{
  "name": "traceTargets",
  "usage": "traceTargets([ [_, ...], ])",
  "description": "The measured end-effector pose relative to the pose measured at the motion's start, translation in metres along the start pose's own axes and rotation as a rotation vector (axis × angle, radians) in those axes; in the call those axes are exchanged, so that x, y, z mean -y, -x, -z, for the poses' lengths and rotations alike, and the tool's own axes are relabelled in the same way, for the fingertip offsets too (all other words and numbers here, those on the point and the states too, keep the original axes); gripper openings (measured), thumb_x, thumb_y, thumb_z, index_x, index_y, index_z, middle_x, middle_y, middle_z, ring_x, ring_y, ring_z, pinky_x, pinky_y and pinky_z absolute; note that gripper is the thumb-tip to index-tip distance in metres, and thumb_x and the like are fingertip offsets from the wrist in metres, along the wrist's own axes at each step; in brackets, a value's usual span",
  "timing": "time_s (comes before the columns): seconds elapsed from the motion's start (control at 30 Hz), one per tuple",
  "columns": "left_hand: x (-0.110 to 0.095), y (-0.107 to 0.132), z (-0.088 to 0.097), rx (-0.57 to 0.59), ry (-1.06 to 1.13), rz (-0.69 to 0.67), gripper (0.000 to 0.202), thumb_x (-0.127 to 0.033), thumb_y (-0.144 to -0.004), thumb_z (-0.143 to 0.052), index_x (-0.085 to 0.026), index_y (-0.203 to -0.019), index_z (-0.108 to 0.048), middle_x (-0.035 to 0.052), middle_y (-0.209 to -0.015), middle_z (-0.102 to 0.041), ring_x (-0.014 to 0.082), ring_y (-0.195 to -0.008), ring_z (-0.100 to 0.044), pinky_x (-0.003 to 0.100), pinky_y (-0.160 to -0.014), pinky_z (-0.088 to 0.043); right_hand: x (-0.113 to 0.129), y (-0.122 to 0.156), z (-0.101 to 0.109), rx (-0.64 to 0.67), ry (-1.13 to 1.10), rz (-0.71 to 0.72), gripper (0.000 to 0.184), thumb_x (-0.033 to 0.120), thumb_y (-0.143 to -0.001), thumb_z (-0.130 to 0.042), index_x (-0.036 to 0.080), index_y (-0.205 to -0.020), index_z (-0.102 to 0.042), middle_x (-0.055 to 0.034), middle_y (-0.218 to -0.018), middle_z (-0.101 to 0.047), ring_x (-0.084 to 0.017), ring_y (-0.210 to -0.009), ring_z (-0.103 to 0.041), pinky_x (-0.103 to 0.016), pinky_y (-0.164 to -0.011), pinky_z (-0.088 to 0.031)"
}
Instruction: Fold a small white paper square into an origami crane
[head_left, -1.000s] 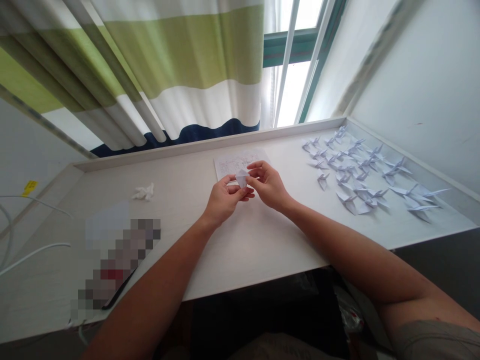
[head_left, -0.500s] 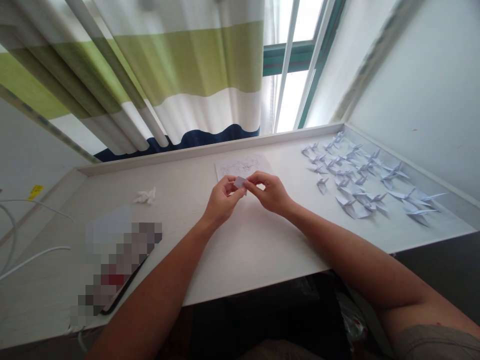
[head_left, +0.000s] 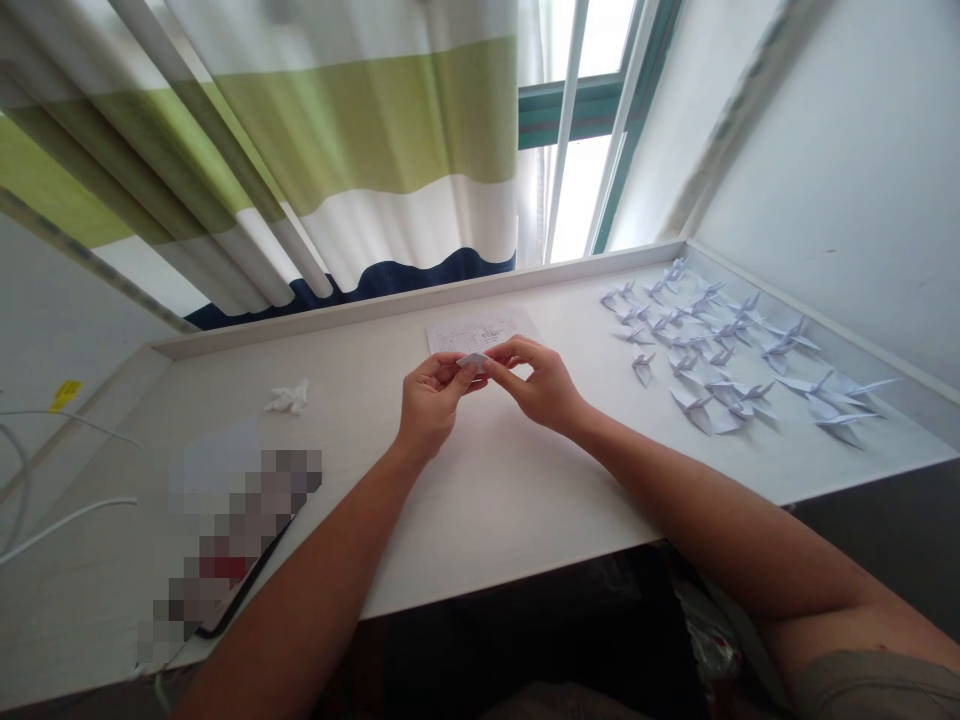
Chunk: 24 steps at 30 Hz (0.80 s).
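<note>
A small folded piece of white paper [head_left: 472, 360] is pinched between the fingertips of both my hands, just above the white desk [head_left: 480, 480]. My left hand [head_left: 429, 400] grips its left side and my right hand [head_left: 541, 384] grips its right side. Most of the paper is hidden by my fingers. A printed sheet [head_left: 478, 330] lies flat on the desk just behind my hands. Several finished paper cranes [head_left: 705, 345] stand in rows on the desk to the right of my right hand.
A crumpled white scrap [head_left: 288, 398] lies to the left. A blurred flat object [head_left: 225, 530] rests at the desk's near left, with white cables [head_left: 45, 520] beyond it. A striped curtain [head_left: 300, 150], the window and a white wall bound the desk.
The folded paper showed as an upright pointed shape a second ago; now it is turned flatter and lower between my fingertips. My hands stayed in nearly the same place.
</note>
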<state>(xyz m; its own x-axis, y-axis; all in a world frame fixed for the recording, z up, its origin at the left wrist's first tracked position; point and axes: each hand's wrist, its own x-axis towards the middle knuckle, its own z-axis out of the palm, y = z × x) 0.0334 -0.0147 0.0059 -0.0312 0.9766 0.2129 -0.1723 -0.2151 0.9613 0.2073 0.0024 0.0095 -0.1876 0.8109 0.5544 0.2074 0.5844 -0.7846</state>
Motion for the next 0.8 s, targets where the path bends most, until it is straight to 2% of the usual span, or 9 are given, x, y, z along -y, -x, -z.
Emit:
traceTargets([
  [0.1, -0.004, 0.002, -0.002, 0.011, 0.015, -0.033, 0.043, -0.051, -0.075, -0.095, -0.019, -0.093, -0.073, 0.0048, -0.096, -0.083, 0.0221, -0.094, -0.080, 0.044, -0.095, -0.066, 0.000, 0.000, 0.002, -0.034, 0.026, 0.095, 0.024, 0.049, -0.100, -0.070, 0.027, -0.096, -0.080, -0.0052, -0.090, -0.073, -0.022, -0.086, -0.068, -0.041, -0.080, -0.057],
  [0.23, -0.009, 0.003, -0.001, 0.038, -0.044, -0.120, 0.034, -0.048, -0.081, -0.091, -0.021, -0.096, -0.078, 0.0072, -0.110, -0.083, 0.0232, -0.103, -0.078, 0.039, -0.089, -0.067, -0.003, -0.001, 0.005, -0.051, 0.061, 0.156, 0.020, 0.045, -0.101, -0.071, 0.028, -0.097, -0.081, -0.0058, -0.090, -0.072, -0.024, -0.087, -0.068, -0.042, -0.081, -0.057],
  [0.4, -0.009, 0.000, 0.004, 0.020, -0.131, -0.193, 0.027, -0.046, -0.082, -0.090, -0.023, -0.093, -0.082, 0.0060, -0.103, -0.083, 0.0225, -0.103, -0.076, 0.032, -0.079, -0.064, -0.006, -0.002, 0.006, -0.021, 0.073, 0.190, 0.018, 0.042, -0.102, -0.069, 0.031, -0.102, -0.083, -0.0057, -0.092, -0.072, -0.023, -0.089, -0.068, -0.042, -0.083, -0.057],
  [0.67, -0.012, -0.003, 0.007, 0.025, -0.142, -0.184, 0.024, -0.041, -0.079, -0.093, -0.021, -0.088, -0.083, 0.0052, -0.092, -0.081, 0.0209, -0.091, -0.075, 0.029, -0.067, -0.066, -0.013, -0.001, 0.003, 0.014, 0.115, 0.314, 0.018, 0.033, -0.106, -0.065, 0.029, -0.109, -0.083, -0.0052, -0.095, -0.073, -0.020, -0.087, -0.070, -0.037, -0.079, -0.059],
  [0.8, -0.010, -0.004, 0.008, 0.018, -0.164, -0.166, 0.026, -0.042, -0.077, -0.094, -0.021, -0.086, -0.083, 0.0050, -0.090, -0.081, 0.0205, -0.088, -0.075, 0.029, -0.066, -0.066, -0.015, -0.001, 0.002, 0.015, 0.148, 0.360, 0.018, 0.031, -0.107, -0.064, 0.026, -0.109, -0.081, -0.0059, -0.097, -0.075, -0.019, -0.089, -0.071, -0.036, -0.079, -0.060],
])
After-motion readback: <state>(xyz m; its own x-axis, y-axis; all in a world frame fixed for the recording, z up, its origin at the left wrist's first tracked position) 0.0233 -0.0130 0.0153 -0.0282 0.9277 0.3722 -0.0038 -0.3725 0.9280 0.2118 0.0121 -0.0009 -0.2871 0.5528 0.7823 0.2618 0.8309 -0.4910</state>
